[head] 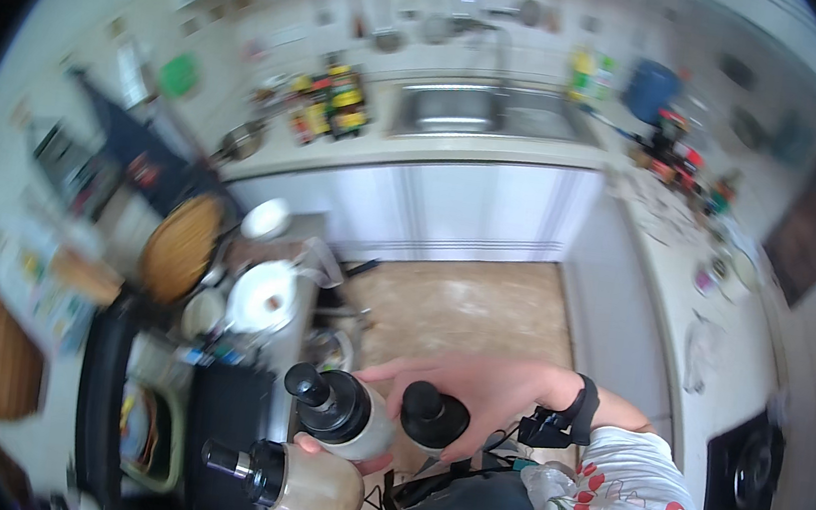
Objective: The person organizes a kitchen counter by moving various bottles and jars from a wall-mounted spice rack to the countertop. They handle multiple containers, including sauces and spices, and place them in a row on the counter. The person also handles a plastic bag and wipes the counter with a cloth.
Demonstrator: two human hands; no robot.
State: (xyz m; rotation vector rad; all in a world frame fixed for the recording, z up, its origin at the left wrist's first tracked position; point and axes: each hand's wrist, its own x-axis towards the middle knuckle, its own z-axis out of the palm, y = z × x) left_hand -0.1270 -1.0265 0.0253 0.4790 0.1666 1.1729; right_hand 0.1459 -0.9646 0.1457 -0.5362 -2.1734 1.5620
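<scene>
My left hand (376,464) is mostly hidden behind two containers, with only fingertips showing around them. It holds a black-topped clear bottle (321,483), tilted with its cap to the left, and a pale jar (369,432) with a black knobbed lid. My right hand (487,392), blurred, curls around a third container with a black knobbed cap (435,418). The body of that one is almost entirely covered. Fingers of the right hand reach to the edge of the pale jar beside it.
A double steel sink (454,113) is set in the far counter, with sauce bottles (330,106) to its left. White dishes (264,295) and a wicker tray (181,248) crowd the left side. A black gas stove (749,475) is at right; tiled floor (471,300) lies between.
</scene>
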